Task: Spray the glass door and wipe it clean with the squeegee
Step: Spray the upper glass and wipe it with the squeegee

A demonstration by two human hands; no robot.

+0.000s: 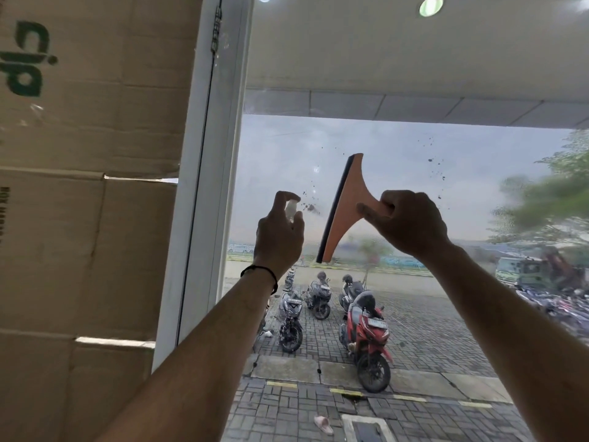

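Note:
The glass door [398, 148] fills the middle and right of the head view, hazy with mist and dotted with dark specks. My left hand [279, 232] grips a small clear spray bottle [290, 210], with the index finger on its top, close to the glass near the left frame. My right hand [409, 223] holds the handle of an orange squeegee [342, 207]. Its dark rubber blade stands nearly upright, tilted, facing left against or just off the glass; I cannot tell which.
A white door frame [207, 186] runs down the left of the glass. Stacked cardboard boxes [86, 186] fill the left side. Outside, parked motorcycles [365, 330] stand on brick paving.

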